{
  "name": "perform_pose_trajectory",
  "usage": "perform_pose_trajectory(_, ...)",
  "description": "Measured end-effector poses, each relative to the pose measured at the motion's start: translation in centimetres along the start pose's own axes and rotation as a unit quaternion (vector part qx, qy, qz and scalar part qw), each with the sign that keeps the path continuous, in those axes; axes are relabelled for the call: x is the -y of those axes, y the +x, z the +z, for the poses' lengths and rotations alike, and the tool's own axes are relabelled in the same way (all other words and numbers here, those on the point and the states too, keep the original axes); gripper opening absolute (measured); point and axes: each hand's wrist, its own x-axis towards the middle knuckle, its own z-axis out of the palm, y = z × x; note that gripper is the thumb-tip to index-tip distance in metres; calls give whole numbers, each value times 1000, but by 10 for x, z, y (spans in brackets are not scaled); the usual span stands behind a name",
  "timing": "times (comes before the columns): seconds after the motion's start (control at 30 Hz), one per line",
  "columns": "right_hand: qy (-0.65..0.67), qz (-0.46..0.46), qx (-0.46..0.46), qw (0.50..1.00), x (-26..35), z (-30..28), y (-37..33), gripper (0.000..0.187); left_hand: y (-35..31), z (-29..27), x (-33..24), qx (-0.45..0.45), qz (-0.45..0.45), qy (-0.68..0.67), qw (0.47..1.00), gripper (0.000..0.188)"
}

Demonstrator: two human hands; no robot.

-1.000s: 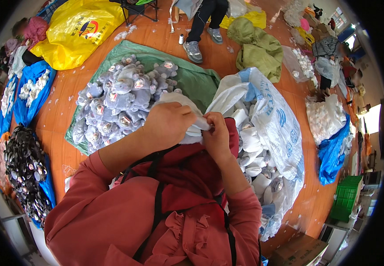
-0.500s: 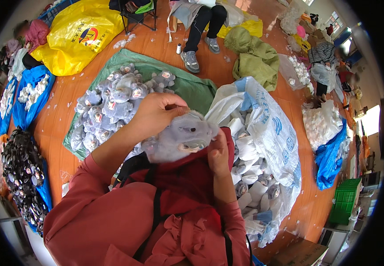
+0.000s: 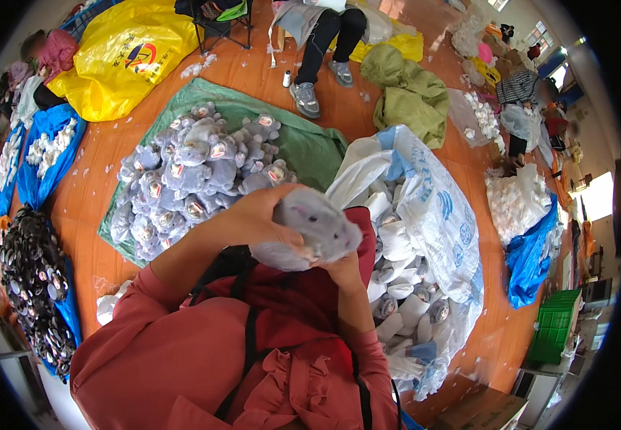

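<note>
A grey plush toy with a dark eye is held up over my lap. My left hand wraps round its left side, thumb across the front. Beneath its lower right side, my right hand supports it, with the fingers partly hidden by the toy. Beyond my hands, a heap of similar grey plush toys lies on a green sheet. To my right, an open white woven sack holds several grey and white plush pieces.
A heap of dark plush pieces sits at far left near blue sheets holding white pieces. A yellow bag and an olive sack lie ahead. A person's legs are opposite me. A green crate stands at right.
The plush toy has turned and tilted, bringing its snout toward the lower right. My left hand has shifted down its side, and my right hand has moved beneath it.
</note>
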Motion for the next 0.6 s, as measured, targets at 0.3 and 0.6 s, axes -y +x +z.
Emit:
perform_pose_trajectory(0.3, -222, -65, 74, 970, 18, -13, 0, 44, -7, 12, 20, 93, -16, -202, 975, 55)
perform_pose_trajectory(0.6, 114, 6, -67, 991, -41, -15, -18, 76, 0, 40, 45, -124, -17, -442, 888, 33)
